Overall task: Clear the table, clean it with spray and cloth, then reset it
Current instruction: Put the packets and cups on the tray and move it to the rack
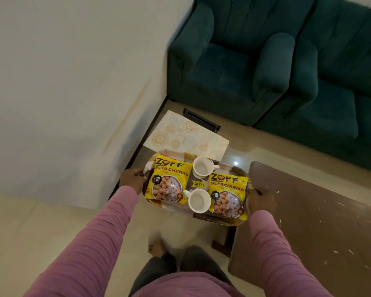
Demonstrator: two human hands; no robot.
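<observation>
Gripping the tray (240, 170) with my left hand (133, 179) and right hand (260, 201) closed on its short ends, long axis running between them.

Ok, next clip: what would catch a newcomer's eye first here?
The tray in the centre, held by the left hand and right hand, stands out: two bright yellow snack packets and two empty white cups lie on it. Next come the dark green sofas filling the upper right. At the right, the brown table is scattered with white scraps.
</observation>
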